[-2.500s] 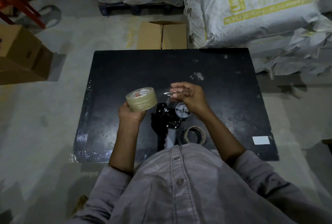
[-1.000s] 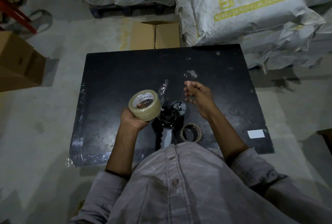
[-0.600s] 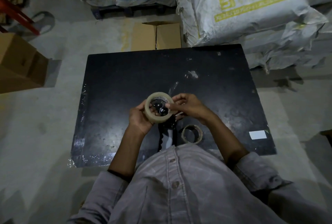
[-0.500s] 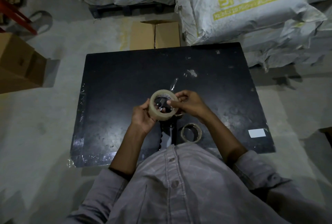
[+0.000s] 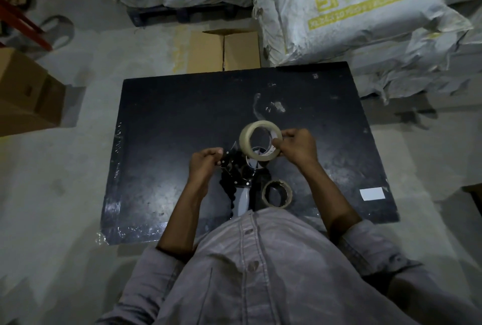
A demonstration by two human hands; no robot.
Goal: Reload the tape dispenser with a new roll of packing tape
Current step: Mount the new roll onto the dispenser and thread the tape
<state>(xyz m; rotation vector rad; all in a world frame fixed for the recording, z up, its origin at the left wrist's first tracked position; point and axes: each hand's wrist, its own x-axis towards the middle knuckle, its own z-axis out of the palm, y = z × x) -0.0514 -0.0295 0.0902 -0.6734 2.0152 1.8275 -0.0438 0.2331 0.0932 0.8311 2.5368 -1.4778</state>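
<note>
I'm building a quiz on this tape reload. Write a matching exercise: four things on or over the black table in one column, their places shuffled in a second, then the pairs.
Things:
1. pale clear packing tape roll
2. black handheld tape dispenser
3. empty brown cardboard tape core
4. small white rectangular slip

Places:
A. flat near the black table's right edge
B. pinched by the right hand over the dispenser
C. gripped at its far end by the left hand
D. flat beside the dispenser's handle, untouched

Pairs: 1-B, 2-C, 3-D, 4-A
</note>
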